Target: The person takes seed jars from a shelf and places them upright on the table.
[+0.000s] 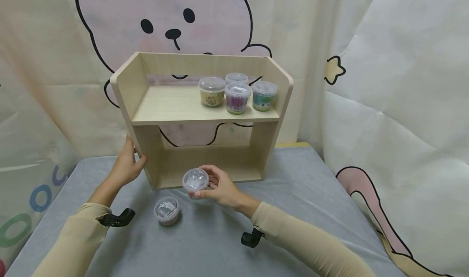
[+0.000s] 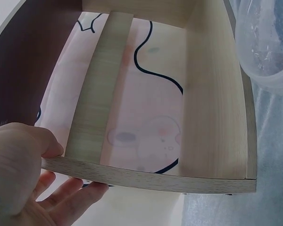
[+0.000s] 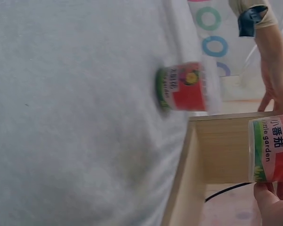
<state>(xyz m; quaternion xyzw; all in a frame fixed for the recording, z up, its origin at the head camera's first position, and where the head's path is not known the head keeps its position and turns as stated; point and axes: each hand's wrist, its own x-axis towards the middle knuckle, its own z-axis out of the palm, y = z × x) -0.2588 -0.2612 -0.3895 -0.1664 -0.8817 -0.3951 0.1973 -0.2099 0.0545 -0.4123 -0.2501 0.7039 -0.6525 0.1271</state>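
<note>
A two-tier wooden shelf (image 1: pixel 165 104) stands on the table. My left hand (image 1: pixel 127 165) grips its left side panel, and in the left wrist view the thumb lies over the panel's edge with the fingers (image 2: pixel 80 197) on the other side. In front of the lower tier my right hand (image 1: pixel 227 190) holds a clear-lidded plastic cup (image 1: pixel 195 180) by its side. The right wrist view shows its red and green label (image 3: pixel 271 148), reading "little garden". A second lidded cup (image 1: pixel 167 211) of the same kind stands upright on the cloth, left of the held one.
Several lidded cups stand on the right of the upper tier, among them a yellow one (image 1: pixel 212 93), a purple one (image 1: pixel 237 100) and a blue-green one (image 1: pixel 264 97). A grey cloth (image 1: pixel 176 252) covers the table. Printed curtains (image 1: pixel 395 106) hang behind and to the sides.
</note>
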